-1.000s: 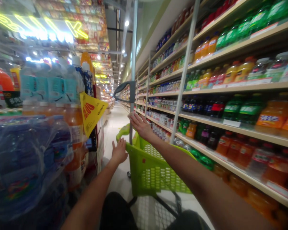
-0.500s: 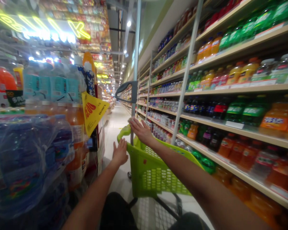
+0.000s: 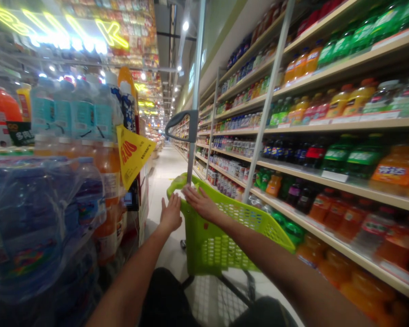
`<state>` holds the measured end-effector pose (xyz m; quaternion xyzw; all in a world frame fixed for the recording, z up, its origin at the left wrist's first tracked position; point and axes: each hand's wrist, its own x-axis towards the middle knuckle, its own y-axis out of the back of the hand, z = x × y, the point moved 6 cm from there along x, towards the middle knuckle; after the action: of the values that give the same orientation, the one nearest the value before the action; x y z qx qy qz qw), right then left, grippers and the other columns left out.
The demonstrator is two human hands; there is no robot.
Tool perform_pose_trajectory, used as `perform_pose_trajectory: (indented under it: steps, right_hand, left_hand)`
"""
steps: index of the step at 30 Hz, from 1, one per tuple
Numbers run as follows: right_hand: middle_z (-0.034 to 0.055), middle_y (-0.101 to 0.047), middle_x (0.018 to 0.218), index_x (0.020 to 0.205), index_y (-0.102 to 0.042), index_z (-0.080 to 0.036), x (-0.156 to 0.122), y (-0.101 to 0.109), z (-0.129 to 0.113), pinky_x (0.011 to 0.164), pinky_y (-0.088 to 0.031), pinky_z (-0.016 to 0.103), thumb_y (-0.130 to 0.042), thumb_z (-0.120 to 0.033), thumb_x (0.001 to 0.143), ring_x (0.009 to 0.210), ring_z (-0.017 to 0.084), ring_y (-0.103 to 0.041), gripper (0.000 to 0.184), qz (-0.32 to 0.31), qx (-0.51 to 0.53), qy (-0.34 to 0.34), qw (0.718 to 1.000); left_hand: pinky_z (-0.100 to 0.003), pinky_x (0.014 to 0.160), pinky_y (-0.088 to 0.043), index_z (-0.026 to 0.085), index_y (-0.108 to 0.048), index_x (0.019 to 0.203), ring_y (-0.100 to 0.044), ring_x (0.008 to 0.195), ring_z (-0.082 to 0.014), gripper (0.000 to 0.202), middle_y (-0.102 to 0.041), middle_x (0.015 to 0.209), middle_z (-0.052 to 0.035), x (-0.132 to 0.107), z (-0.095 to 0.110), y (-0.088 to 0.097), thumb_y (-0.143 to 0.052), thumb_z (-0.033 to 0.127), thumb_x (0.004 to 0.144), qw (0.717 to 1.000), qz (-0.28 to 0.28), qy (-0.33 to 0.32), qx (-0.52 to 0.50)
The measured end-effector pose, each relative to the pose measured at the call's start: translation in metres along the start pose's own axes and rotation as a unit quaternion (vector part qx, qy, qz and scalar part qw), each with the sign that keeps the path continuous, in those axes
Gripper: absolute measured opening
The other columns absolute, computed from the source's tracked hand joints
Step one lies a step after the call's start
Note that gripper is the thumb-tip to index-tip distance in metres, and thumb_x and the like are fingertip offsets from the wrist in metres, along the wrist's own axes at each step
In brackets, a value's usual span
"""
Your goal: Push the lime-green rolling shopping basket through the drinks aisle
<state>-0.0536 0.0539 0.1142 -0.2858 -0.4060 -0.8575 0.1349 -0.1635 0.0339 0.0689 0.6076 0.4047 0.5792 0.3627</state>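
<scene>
A lime-green shopping cart [image 3: 221, 245] with a perforated basket stands in front of me. At its near left corner, my left hand [image 3: 171, 213] is open, thumb apart and fingers stretched beside the rim. My right hand [image 3: 200, 203] reaches across, also open, its fingers laid flat near the foot of a tall metal pole [image 3: 190, 165]. A grey loop handle [image 3: 192, 126] sits on that pole above my hands. Between my fingertips shows a small whitish patch that I cannot make out. Whether my left fingers touch the rim is unclear.
Shelves of bottled soft drinks [image 3: 364, 156] line the right side. Wrapped packs of bottles [image 3: 30, 218] are stacked close on the left, with a yellow price sign [image 3: 132, 156] jutting out. A pale tiled aisle [image 3: 157, 177] runs ahead. My knees are below the cart's near side.
My right hand has moved down from above the rim toward my left hand. A raised green part beneath it now appears lower, level with the rim. My left hand has barely moved.
</scene>
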Motion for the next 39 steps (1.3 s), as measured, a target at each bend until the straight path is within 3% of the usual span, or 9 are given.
perform_pose_trajectory:
  steps: [5, 8, 15, 19, 22, 26, 28, 35, 39]
  right_hand:
    - [0.0074, -0.034, 0.143, 0.136, -0.035, -0.018, 0.036, 0.026, 0.033, 0.11, -0.015, 0.05, -0.033, -0.002, 0.082, 0.136, 0.023, -0.018, 0.056, 0.012, -0.017, -0.076, 0.997]
    - [0.0086, -0.034, 0.143, 0.134, -0.037, -0.015, 0.043, 0.03, 0.038, 0.109, -0.015, 0.051, -0.032, -0.003, 0.083, 0.137, 0.023, -0.015, 0.053, 0.009, -0.021, -0.111, 0.994]
    - [0.0079, -0.04, 0.139, 0.133, -0.039, -0.017, -0.006, -0.012, -0.013, 0.109, -0.02, 0.05, -0.029, -0.003, 0.086, 0.133, 0.021, -0.026, 0.049, -0.002, -0.013, -0.09, 0.996]
    - [0.0093, -0.041, 0.138, 0.133, -0.039, -0.015, -0.017, -0.024, -0.021, 0.107, -0.023, 0.051, -0.03, -0.004, 0.086, 0.132, 0.023, -0.03, 0.049, -0.016, 0.009, -0.077, 0.997]
    - [0.0081, -0.038, 0.14, 0.134, -0.039, -0.017, 0.001, -0.011, -0.006, 0.108, -0.021, 0.049, -0.033, -0.008, 0.088, 0.133, 0.023, -0.027, 0.047, -0.019, 0.017, -0.075, 0.997]
    - [0.0099, -0.032, 0.143, 0.135, -0.036, -0.015, 0.031, 0.016, 0.023, 0.109, -0.017, 0.048, -0.031, -0.01, 0.088, 0.136, 0.023, -0.017, 0.048, 0.019, -0.001, -0.144, 0.989]
    - [0.0107, -0.032, 0.143, 0.135, -0.037, -0.014, 0.036, 0.018, 0.025, 0.108, -0.017, 0.048, -0.031, -0.01, 0.088, 0.136, 0.022, -0.017, 0.047, 0.026, -0.007, -0.155, 0.987]
    - [0.0103, -0.04, 0.139, 0.131, -0.043, -0.015, -0.01, -0.03, -0.02, 0.106, -0.025, 0.045, -0.034, -0.014, 0.09, 0.133, 0.022, -0.027, 0.042, 0.006, -0.015, -0.13, 0.991]
    - [0.0094, -0.041, 0.138, 0.131, -0.043, -0.015, -0.039, -0.048, -0.04, 0.106, -0.025, 0.043, -0.034, -0.012, 0.089, 0.133, 0.021, -0.026, 0.043, 0.006, -0.012, -0.163, 0.987]
  left_hand:
    - [-0.059, 0.107, -0.002, 0.011, -0.014, 0.142, 0.002, 0.138, -0.0277, 0.079, -0.007, 0.151, -0.0119, -0.001, 0.002, 0.001, -0.048, 0.023, 0.071, 1.0, 0.005, 0.001, -0.002]
    - [-0.058, 0.107, -0.002, 0.012, -0.013, 0.142, 0.0, 0.138, -0.0264, 0.079, -0.007, 0.151, -0.0114, -0.002, 0.002, 0.0, -0.046, 0.019, 0.07, 1.0, 0.009, 0.005, -0.004]
    - [-0.057, 0.108, -0.001, 0.012, -0.013, 0.142, 0.002, 0.138, -0.026, 0.079, -0.007, 0.151, -0.0107, -0.003, 0.003, -0.003, -0.046, 0.016, 0.071, 1.0, 0.014, 0.009, 0.003]
    - [-0.057, 0.108, 0.0, 0.011, -0.012, 0.142, 0.002, 0.138, -0.025, 0.079, -0.006, 0.151, -0.0104, -0.004, 0.003, -0.004, -0.046, 0.016, 0.071, 1.0, 0.005, 0.01, 0.001]
    - [-0.056, 0.108, 0.0, 0.01, -0.012, 0.142, 0.002, 0.138, -0.0252, 0.078, -0.005, 0.151, -0.0107, -0.005, 0.004, -0.002, -0.045, 0.016, 0.072, 1.0, -0.002, 0.011, -0.006]
    - [-0.058, 0.108, -0.001, 0.008, -0.011, 0.142, 0.003, 0.138, -0.0266, 0.079, -0.005, 0.151, -0.0114, -0.005, 0.006, 0.0, -0.045, 0.016, 0.071, 1.0, -0.007, 0.012, -0.003]
    - [-0.058, 0.108, -0.003, 0.008, -0.011, 0.142, 0.003, 0.138, -0.0261, 0.079, -0.006, 0.151, -0.0111, -0.005, 0.006, 0.0, -0.044, 0.015, 0.071, 1.0, -0.004, 0.012, 0.007]
    - [-0.057, 0.108, -0.005, 0.009, -0.015, 0.141, -0.002, 0.138, -0.0249, 0.076, -0.009, 0.151, -0.0101, -0.004, 0.004, -0.001, -0.043, 0.014, 0.071, 1.0, 0.002, -0.001, 0.03]
    - [-0.057, 0.108, -0.005, 0.007, -0.015, 0.141, -0.004, 0.138, -0.0247, 0.074, -0.009, 0.151, -0.0113, -0.005, 0.004, 0.002, -0.04, 0.013, 0.071, 1.0, 0.008, -0.009, 0.026]
